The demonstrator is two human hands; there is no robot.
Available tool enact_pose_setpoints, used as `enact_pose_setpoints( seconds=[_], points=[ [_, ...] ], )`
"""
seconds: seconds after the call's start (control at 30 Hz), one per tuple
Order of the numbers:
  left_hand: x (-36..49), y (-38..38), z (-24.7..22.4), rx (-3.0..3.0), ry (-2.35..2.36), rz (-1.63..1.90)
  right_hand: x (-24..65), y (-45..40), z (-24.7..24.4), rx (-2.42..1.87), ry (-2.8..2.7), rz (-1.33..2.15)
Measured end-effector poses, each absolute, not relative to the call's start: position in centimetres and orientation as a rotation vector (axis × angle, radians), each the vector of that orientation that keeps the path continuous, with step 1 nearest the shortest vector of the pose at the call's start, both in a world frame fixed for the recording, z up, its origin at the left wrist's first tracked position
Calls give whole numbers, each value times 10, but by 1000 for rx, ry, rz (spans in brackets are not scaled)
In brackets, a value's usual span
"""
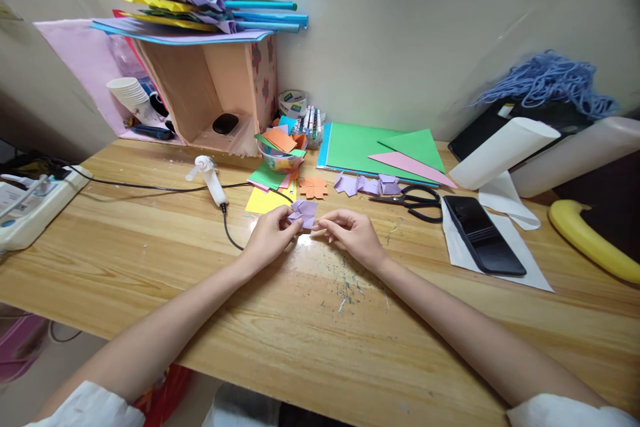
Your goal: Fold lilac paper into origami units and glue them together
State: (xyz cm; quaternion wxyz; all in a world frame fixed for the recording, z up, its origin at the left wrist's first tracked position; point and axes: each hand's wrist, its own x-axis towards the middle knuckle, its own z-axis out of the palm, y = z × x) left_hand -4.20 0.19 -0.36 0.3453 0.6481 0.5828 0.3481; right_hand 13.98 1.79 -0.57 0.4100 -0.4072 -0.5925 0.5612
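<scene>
My left hand [274, 235] pinches a folded piece of purple paper [304, 213] between thumb and fingers, just above the table. Close to its lower right corner, the fingertips of my right hand [353, 235] are pressed together. Whether they grip the paper's corner or some small bit is too fine to make out. Behind the hands lie an orange paper flower [313, 188] and several folded purple paper pieces [367, 184]. Black-handled scissors [417, 203] rest to the right of these. A white glue gun [213, 183] with a black cord stands left of my left hand.
A plastic tub [280, 161] holds paper scraps, with a yellow sheet [270, 201] before it. Green sheets [360, 140] lie behind. At right are a phone [483, 235], a banana [593, 240] and a white paper roll [505, 152]. A cardboard box [210, 87] and a power strip [45, 203] stand left.
</scene>
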Motion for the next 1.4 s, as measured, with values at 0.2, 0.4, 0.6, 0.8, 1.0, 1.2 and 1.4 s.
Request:
enact_pose_setpoints(
  seconds=[0.2,0.4,0.6,0.8,1.0,1.2,1.4],
  points=[
    [-42,1,-2,1687,1512,888,142,19,-5,-1071,-1485,1388],
    [-42,2,-3,1700,1519,887,142,25,-6,-961,-1456,1378],
    [-42,2,-5,1667,1485,901,143,26,-8,-957,-1460,1388],
    [-42,2,-3,1662,1461,873,144,29,-13,-1023,-1402,1384],
    [-42,2,-4,1660,1467,885,143,31,-9,-1036,-1302,1427],
    [-42,2,-6,1661,1465,896,143,29,-3,-1063,-1190,1533],
    [-43,2,-6,1662,1450,897,143,29,-4,-1017,-1182,1568]
  ],
)
